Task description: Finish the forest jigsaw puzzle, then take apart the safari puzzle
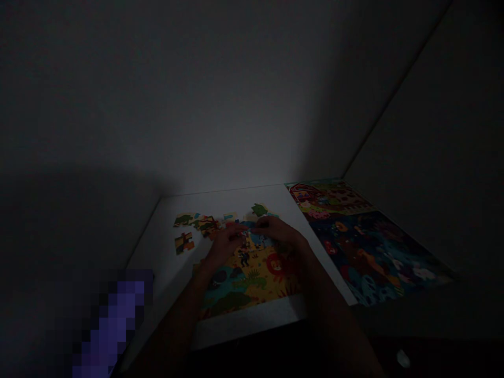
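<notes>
A partly assembled jigsaw puzzle (252,281) with a lion, a crocodile and small figures on a yellow ground lies on the white table. Over its upper part, my left hand (226,241) has its fingers bent and drawn together at a puzzle piece. My right hand (277,231) faces it from the other side, thumb and fingers pinched at a bluish puzzle piece (258,239). The fingertips nearly meet, and dim light hides their exact contact. Loose puzzle pieces (184,243) lie left of my left hand, and a piece with a green shape (259,209) lies beyond the hands.
To the right are a farm picture (328,199) with a red barn and a dark blue sea-like picture (378,257). Behind the white table (220,198) rises a pale wall (236,105). A pixelated purple patch (114,320) covers the lower left. The scene is very dark.
</notes>
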Demonstrator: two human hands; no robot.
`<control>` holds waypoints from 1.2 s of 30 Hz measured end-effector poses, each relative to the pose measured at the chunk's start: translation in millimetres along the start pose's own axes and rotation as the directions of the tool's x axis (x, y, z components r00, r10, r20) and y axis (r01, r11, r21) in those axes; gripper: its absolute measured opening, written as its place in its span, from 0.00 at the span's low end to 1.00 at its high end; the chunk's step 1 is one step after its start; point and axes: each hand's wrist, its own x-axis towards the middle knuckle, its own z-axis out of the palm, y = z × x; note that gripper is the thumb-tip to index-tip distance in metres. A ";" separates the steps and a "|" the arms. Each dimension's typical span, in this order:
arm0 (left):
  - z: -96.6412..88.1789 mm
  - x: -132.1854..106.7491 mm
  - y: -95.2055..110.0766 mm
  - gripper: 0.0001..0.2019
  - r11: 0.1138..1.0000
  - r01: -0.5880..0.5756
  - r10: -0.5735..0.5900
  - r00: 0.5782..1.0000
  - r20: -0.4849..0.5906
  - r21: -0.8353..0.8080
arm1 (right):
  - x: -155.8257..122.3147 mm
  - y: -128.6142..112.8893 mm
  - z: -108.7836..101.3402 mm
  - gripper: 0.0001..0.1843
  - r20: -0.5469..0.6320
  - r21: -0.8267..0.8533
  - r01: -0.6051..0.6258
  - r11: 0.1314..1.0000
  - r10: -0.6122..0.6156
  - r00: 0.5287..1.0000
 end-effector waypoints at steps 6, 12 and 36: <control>-4.2 2.8 -1.8 0.13 0.994 0.070 -0.050 0.972 -0.230 0.080 | 1.0 -2.0 0.2 0.12 0.077 0.102 -0.024 0.994 0.017 0.997; -25.7 9.1 -14.2 0.15 0.984 0.126 -0.044 0.851 -0.523 0.123 | -1.4 -4.6 -1.0 0.12 0.063 0.125 -0.019 0.992 0.011 0.998; 2.8 -2.3 -1.2 0.10 0.880 -0.190 0.153 0.981 0.119 0.435 | -2.4 -8.1 -2.3 0.13 0.092 0.213 -0.036 0.976 0.017 0.996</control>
